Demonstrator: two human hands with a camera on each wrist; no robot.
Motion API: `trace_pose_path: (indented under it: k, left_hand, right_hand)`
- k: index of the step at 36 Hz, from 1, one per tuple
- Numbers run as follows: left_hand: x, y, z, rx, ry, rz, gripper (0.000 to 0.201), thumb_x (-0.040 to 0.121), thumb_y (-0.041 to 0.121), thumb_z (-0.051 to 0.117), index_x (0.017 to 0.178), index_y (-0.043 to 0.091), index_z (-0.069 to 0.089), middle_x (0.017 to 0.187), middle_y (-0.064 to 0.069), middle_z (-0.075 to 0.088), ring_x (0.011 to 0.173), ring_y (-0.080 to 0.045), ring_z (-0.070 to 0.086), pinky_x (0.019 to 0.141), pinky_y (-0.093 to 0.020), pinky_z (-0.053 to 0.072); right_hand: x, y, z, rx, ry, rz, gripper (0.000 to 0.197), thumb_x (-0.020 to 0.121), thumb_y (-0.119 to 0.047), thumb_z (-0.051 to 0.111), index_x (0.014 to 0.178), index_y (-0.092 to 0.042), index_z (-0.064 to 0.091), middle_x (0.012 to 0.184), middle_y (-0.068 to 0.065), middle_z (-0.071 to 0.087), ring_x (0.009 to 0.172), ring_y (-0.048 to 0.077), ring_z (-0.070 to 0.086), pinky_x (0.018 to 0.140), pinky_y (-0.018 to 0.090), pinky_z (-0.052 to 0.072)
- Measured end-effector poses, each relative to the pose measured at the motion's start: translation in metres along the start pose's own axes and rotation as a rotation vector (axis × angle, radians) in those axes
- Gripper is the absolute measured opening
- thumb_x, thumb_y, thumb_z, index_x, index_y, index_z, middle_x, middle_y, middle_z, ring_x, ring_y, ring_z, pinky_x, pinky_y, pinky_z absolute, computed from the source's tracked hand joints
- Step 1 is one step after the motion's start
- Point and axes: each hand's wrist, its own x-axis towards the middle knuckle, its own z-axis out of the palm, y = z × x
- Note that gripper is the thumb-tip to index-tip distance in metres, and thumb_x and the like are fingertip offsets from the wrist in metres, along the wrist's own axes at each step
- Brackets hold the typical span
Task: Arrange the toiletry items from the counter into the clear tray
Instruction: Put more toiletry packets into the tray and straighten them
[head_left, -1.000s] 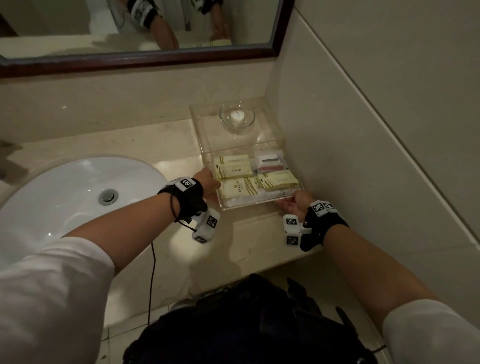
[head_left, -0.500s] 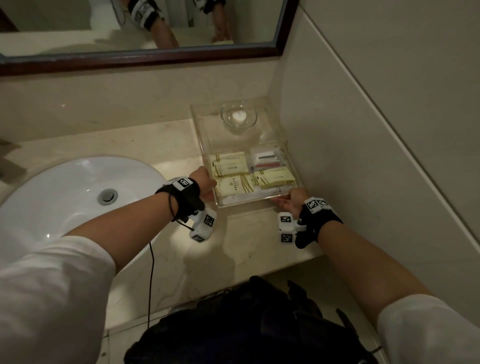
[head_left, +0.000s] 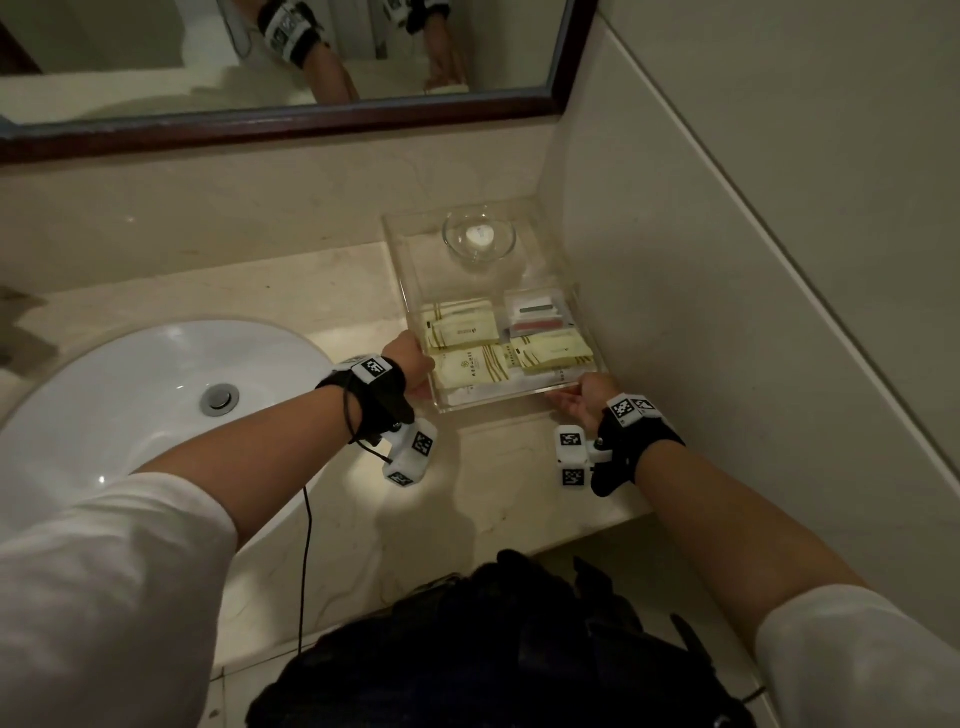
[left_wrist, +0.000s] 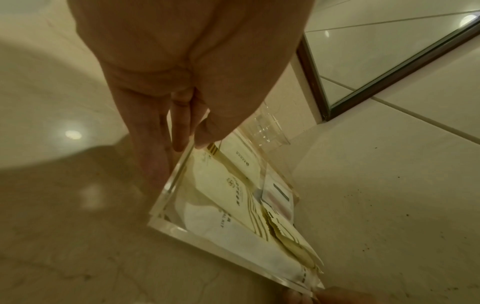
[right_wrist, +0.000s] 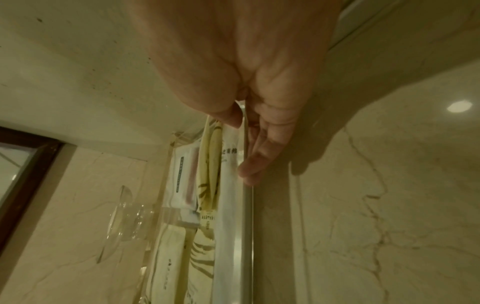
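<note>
Tray (head_left: 410, 306) (clear) held at both near corners — left hand (head_left: 413, 364) and right hand (head_left: 587, 397) each pinching its wall.

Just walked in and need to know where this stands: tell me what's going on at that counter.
A person is holding the clear tray with both hands at the counter's corner, beside the sink. The left hand pinches its left wall, the right hand its front edge. The toiletry packets already lie inside, with a small glass bowl at the back.
</note>
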Motion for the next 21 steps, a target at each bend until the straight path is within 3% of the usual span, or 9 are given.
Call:
trace_pose_path:
  k: [3, 9, 14, 18, 19, 21]
  left_hand:
    - [0.008, -0.003, 0.001, 0.008, -0.005, -0.01, 0.021, 0.085, 0.007, 0.05, 0.103, 0.001, 0.059, 0.103, -0.021, 0.067, 0.091, -0.035, 0.067, 0.08, -0.048, 0.057]
    - [0.013, -0.005, 0.002, -0.007, 0.015, -0.024, 0.024, 0.087, 0.011, 0.049, 0.107, 0.0, 0.055, 0.101, -0.02, 0.067, 0.088, -0.037, 0.067, 0.076, -0.047, 0.058]
    - [0.008, 0.002, -0.005, -0.087, 0.024, -0.049, 0.016, 0.093, 0.01, 0.042, 0.103, 0.003, 0.053, 0.094, -0.015, 0.063, 0.08, -0.035, 0.067, 0.061, -0.04, 0.059]
    - [0.03, -0.008, -0.004, -0.164, 0.035, -0.069, 0.024, 0.09, 0.013, 0.043, 0.108, 0.004, 0.058, 0.105, -0.017, 0.067, 0.09, -0.035, 0.066, 0.08, -0.047, 0.056]
    - [0.028, -0.007, -0.004, -0.209, 0.03, -0.08, 0.025, 0.091, 0.012, 0.043, 0.108, 0.004, 0.058, 0.105, -0.017, 0.067, 0.09, -0.034, 0.065, 0.08, -0.045, 0.056]
    - [0.018, -0.001, -0.005, -0.328, 0.014, -0.088, 0.021, 0.093, 0.004, 0.039, 0.103, 0.002, 0.058, 0.089, -0.014, 0.064, 0.075, -0.03, 0.062, 0.065, -0.037, 0.055]
  right_hand:
    - [0.004, -0.002, 0.0, -0.058, 0.01, 0.012, 0.039, 0.097, -0.001, 0.026, 0.132, 0.004, 0.041, 0.082, 0.02, 0.061, 0.067, 0.029, 0.063, 0.052, 0.039, 0.054]
    - [0.008, -0.001, 0.006, -0.064, 0.039, -0.022, 0.042, 0.098, -0.006, 0.024, 0.137, 0.002, 0.038, 0.077, 0.016, 0.062, 0.061, 0.025, 0.063, 0.045, 0.032, 0.053]
    - [0.011, -0.006, 0.013, -0.088, 0.048, -0.025, 0.042, 0.097, -0.007, 0.024, 0.136, 0.0, 0.039, 0.078, 0.016, 0.065, 0.062, 0.026, 0.066, 0.05, 0.035, 0.052]
    - [0.016, -0.013, 0.019, -0.086, 0.056, -0.024, 0.043, 0.097, -0.006, 0.025, 0.138, -0.001, 0.038, 0.078, 0.016, 0.065, 0.064, 0.027, 0.066, 0.049, 0.033, 0.054]
    - [0.016, -0.016, 0.021, -0.088, 0.053, -0.025, 0.042, 0.098, -0.005, 0.024, 0.137, -0.001, 0.039, 0.079, 0.016, 0.065, 0.065, 0.027, 0.066, 0.05, 0.034, 0.054]
    - [0.016, -0.02, 0.024, -0.096, 0.045, -0.03, 0.042, 0.098, -0.005, 0.023, 0.137, -0.001, 0.038, 0.08, 0.016, 0.064, 0.067, 0.027, 0.066, 0.054, 0.038, 0.054]
